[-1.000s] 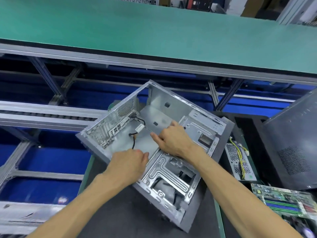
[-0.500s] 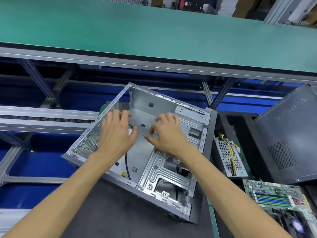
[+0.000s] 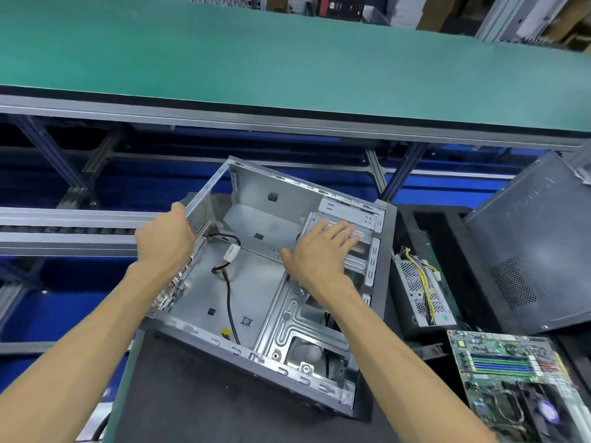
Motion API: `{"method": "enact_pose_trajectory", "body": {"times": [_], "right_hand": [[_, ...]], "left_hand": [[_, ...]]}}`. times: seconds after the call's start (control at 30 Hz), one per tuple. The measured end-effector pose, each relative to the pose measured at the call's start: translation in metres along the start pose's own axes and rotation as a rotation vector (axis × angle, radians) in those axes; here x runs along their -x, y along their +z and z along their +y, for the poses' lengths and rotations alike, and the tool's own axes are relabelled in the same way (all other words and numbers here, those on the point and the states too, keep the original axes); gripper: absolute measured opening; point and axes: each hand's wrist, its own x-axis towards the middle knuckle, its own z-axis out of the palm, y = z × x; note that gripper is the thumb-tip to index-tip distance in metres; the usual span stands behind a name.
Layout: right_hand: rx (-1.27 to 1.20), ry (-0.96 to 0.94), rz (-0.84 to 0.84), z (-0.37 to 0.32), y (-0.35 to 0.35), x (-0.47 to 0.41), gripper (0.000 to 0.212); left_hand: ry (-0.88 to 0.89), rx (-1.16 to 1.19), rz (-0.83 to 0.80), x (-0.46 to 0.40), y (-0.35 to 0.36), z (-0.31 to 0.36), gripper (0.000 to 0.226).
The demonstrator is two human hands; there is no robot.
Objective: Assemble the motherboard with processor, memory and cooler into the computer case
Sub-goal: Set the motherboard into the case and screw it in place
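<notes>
I see the open computer case (image 3: 256,282) lying on its side on the dark mat (image 3: 192,404) of the counter, turned at an angle, its open face upward. My left hand (image 3: 164,239) is at the case's left wall; the fingers curl over the perforated upper edge, so this grip holds the case. My right hand (image 3: 319,247) lies flat on the metal drive cage (image 3: 361,228) at the right inner side of the case; the fingers are straight and spread, so this grip is wide and holds nothing.

Inside the case, a black cable (image 3: 231,302) with a white connector (image 3: 232,252) runs loose across the bare floor panel. No board is mounted in the case.

The motherboard (image 3: 511,378) lies on the counter at lower right, well apart from the case. It carries blue and green memory slots, and part of a cooler fan (image 3: 548,412) shows near the frame edge.

Between the case and the motherboard, a perforated power supply (image 3: 422,289) with yellow and mixed-colour wires sits in a black tray (image 3: 403,238). A dark grey side panel (image 3: 527,251) leans at far right. A green conveyor surface (image 3: 287,59) runs across the top of the view
</notes>
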Motion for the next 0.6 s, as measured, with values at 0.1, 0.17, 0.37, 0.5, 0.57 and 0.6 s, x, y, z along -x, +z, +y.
{"method": "enact_pose_trajectory", "body": {"times": [0.1, 0.17, 0.37, 0.5, 0.57, 0.6], "right_hand": [[-0.011, -0.07, 0.006, 0.001, -0.004, -0.008, 0.104], [-0.027, -0.11, 0.004, 0.001, -0.006, -0.014, 0.103], [-0.088, -0.284, 0.033, -0.003, -0.012, -0.039, 0.089], [-0.106, -0.384, 0.051, -0.006, -0.018, -0.055, 0.074], [-0.087, -0.384, 0.081, -0.01, -0.017, -0.057, 0.07], [-0.069, -0.355, 0.084, -0.014, -0.014, -0.056, 0.072]], "left_hand": [[0.044, -0.014, -0.024, 0.001, -0.004, -0.004, 0.007], [0.042, 0.016, -0.04, 0.007, -0.006, -0.008, 0.009], [0.002, 0.058, -0.124, 0.038, -0.018, -0.022, 0.048], [0.053, 0.006, -0.146, 0.057, -0.028, -0.026, 0.091], [0.203, 0.016, -0.036, 0.058, -0.028, -0.028, 0.084], [0.313, 0.086, 0.018, 0.056, -0.028, -0.028, 0.067]]}}
